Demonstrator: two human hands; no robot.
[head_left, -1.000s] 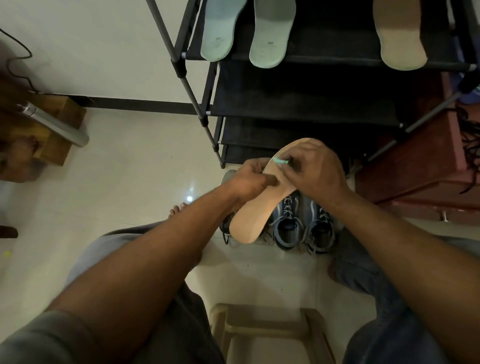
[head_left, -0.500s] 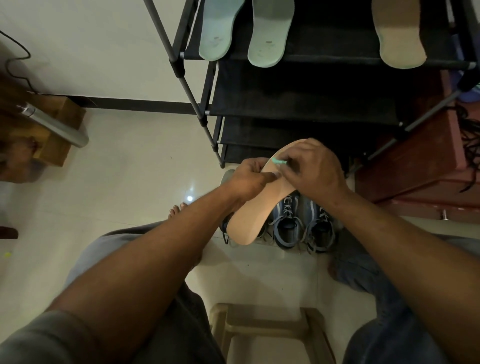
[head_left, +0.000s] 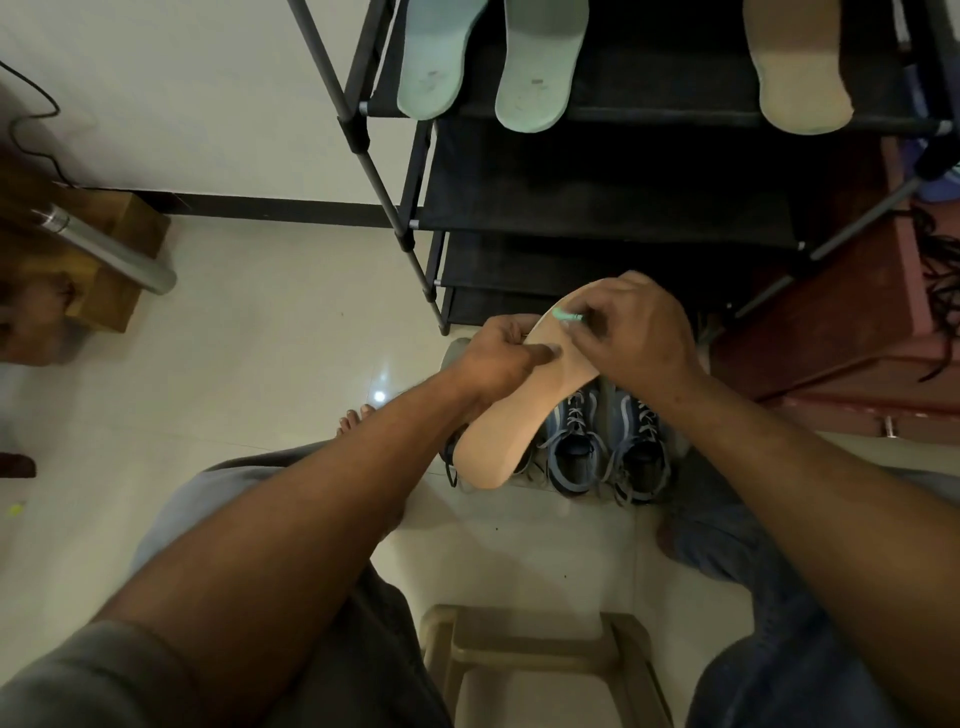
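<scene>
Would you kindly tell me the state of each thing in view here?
tan insole: tilted above the floor, gripped by the left hand
green tool: pinched by the right hand, tip at the tan insole
blue sneakers: laced, side by side on the floor
green insoles: lying on the rack's top shelf, overhanging
beige insole: same shelf, overhanging
</scene>
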